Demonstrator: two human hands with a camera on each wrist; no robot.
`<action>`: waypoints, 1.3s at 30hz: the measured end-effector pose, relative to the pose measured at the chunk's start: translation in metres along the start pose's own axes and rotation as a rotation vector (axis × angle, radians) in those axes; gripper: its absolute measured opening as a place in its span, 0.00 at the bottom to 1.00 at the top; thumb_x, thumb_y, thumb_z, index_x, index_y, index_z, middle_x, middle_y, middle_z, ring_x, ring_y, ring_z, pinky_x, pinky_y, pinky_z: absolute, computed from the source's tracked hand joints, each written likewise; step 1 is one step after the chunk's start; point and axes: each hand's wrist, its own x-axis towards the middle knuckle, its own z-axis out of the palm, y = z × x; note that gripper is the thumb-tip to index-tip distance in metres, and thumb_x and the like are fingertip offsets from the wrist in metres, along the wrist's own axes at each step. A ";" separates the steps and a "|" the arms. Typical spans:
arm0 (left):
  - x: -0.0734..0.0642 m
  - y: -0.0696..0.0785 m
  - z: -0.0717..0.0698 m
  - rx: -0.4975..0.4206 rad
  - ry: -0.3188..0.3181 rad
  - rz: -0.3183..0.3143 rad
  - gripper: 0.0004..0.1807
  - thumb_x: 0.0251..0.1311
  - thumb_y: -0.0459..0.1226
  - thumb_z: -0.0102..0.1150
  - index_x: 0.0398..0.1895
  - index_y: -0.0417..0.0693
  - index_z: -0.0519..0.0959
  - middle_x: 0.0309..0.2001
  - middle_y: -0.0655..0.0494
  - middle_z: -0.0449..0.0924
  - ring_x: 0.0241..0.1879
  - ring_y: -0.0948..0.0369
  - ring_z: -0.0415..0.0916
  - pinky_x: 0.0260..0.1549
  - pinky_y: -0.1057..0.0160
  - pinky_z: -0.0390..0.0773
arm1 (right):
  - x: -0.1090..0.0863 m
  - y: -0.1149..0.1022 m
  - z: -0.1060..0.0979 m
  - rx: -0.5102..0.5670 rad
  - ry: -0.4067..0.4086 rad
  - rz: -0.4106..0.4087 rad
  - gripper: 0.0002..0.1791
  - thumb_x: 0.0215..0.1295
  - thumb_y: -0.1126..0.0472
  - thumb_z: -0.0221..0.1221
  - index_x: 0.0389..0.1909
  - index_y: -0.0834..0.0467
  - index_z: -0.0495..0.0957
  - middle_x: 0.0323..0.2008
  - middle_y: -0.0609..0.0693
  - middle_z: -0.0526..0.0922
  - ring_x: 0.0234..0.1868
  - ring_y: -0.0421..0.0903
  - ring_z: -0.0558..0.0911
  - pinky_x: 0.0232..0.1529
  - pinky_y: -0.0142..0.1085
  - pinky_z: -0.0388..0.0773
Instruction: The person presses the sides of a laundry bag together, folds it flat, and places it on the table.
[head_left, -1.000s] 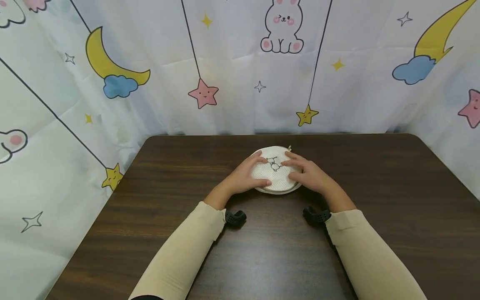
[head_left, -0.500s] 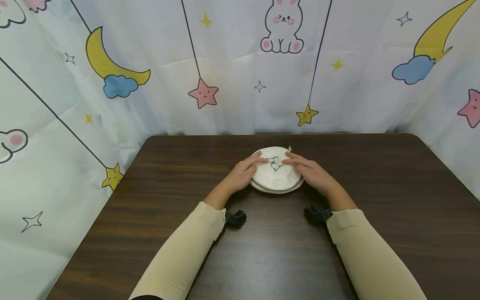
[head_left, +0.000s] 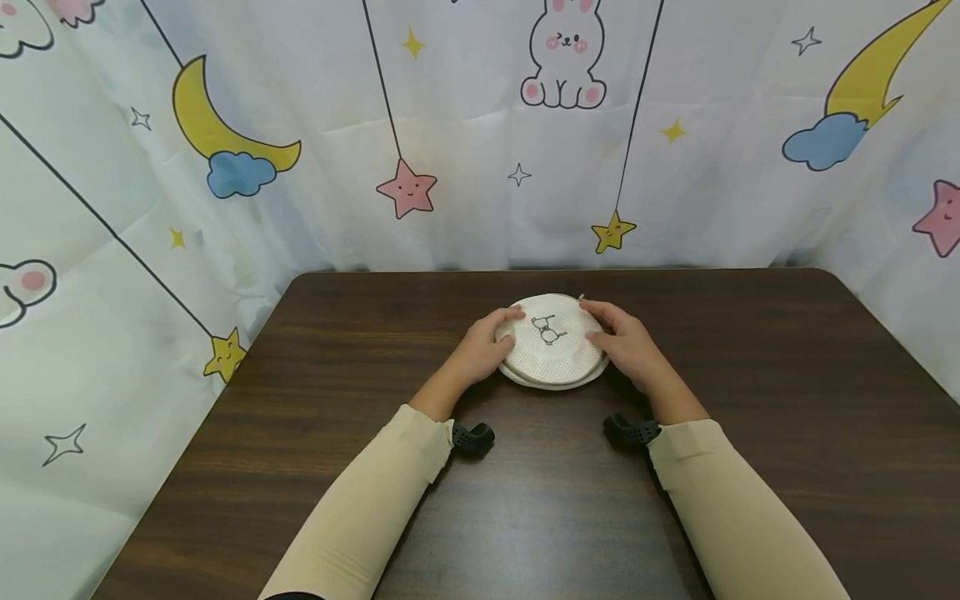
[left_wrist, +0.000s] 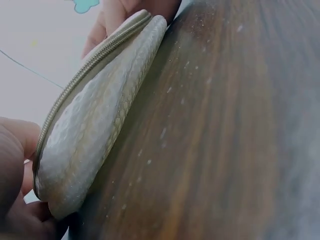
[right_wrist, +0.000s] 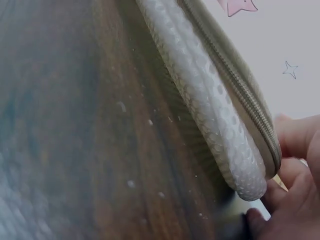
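A round, white mesh laundry bag (head_left: 558, 350) with a zipper (left_wrist: 82, 75) along its side lies flattened on the table, a small grey line drawing on its top. My left hand (head_left: 480, 346) grips its left rim, thumb on top; the left wrist view shows fingers at the rim's edge. On the opposite side, my right hand (head_left: 630, 342) holds the right rim with the thumb on the upper face. In the right wrist view, fingers (right_wrist: 295, 175) curl by the bag's end, beside the zipper. The palms' undersides are hidden in the head view.
The dark wooden table (head_left: 337, 500) extends around the bag, its far edge just behind it. A patterned white curtain (head_left: 480, 108) hangs behind and at both sides. Black wrist devices (head_left: 472, 437) sit below both sleeve cuffs.
Fingers that lay over the bag's top have drawn outward to its rims, both thumbs now on the upper face near the edges. The bag stays in nearly the same spot.
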 end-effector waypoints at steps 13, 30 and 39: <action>0.001 0.004 -0.003 -0.056 0.059 -0.065 0.21 0.61 0.28 0.61 0.58 0.45 0.78 0.66 0.54 0.74 0.71 0.56 0.62 0.67 0.56 0.66 | 0.004 -0.004 0.004 -0.055 0.120 0.047 0.26 0.67 0.70 0.58 0.66 0.61 0.70 0.69 0.60 0.69 0.70 0.57 0.66 0.66 0.51 0.67; 0.001 -0.002 0.000 -0.085 0.050 -0.052 0.17 0.67 0.30 0.56 0.57 0.47 0.79 0.69 0.58 0.70 0.73 0.59 0.59 0.70 0.58 0.61 | 0.003 -0.003 0.005 -0.085 0.147 0.057 0.15 0.70 0.64 0.58 0.55 0.63 0.77 0.69 0.55 0.70 0.73 0.54 0.64 0.67 0.50 0.66; 0.000 -0.002 -0.002 -0.087 0.054 -0.013 0.17 0.68 0.31 0.53 0.58 0.47 0.78 0.69 0.56 0.70 0.73 0.58 0.58 0.72 0.58 0.58 | 0.000 -0.003 0.004 -0.130 0.146 -0.008 0.17 0.72 0.58 0.55 0.56 0.60 0.77 0.69 0.54 0.71 0.72 0.54 0.65 0.66 0.50 0.66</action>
